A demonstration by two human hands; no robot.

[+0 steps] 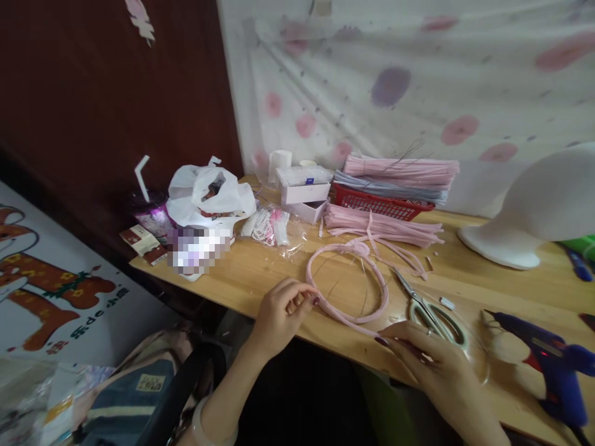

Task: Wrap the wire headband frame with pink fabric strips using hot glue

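A pink fabric-wrapped hoop (383, 291) lies at the table's front edge, with a coiled pink rosette at its far side and thin wires across its middle. My left hand (283, 313) pinches the hoop's near-left side between thumb and fingers. From there a pink strip (353, 325) runs along the hoop to the right. Its end is held between the thumb and fingers of my right hand (432, 359). Just beyond the right hand lie scissors (418, 300) with pale handles, their blades slightly apart.
A blue glue gun (542, 347) lies at right, below a white foam head (534, 204). Behind the hoop are a bundle of pink strips (381, 226), a red basket (372, 202) and white boxes (304, 193). Bagged beads (267, 228), a plastic bag (186, 195) and a drink cup (155, 220) stand left.
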